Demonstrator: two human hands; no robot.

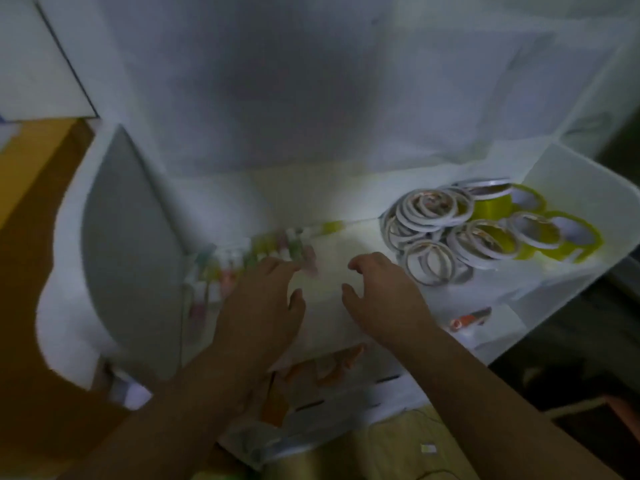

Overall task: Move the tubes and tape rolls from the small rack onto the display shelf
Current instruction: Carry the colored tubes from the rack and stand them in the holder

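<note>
A white display shelf [571, 188] fills the middle of the blurred head view. Several white and yellow tape rolls [485, 223] lie piled at its right end. A row of small tubes [277, 244] runs along its left part. My left hand [263, 303] reaches over the tubes, fingertips touching the row's right end; whether it holds one I cannot tell. My right hand [381, 292] hovers over bare shelf left of the rolls, fingers loosely curled, holding nothing. Below the shelf, a white slotted rack [346, 386] holds orange packets [332, 368].
A grey curved side panel [131, 254] closes the shelf's left end. A white sheet or wall rises behind it. An orange-and-white packet [471, 318] lies at the shelf's front right. Brown floor lies to the left, dark space to the right.
</note>
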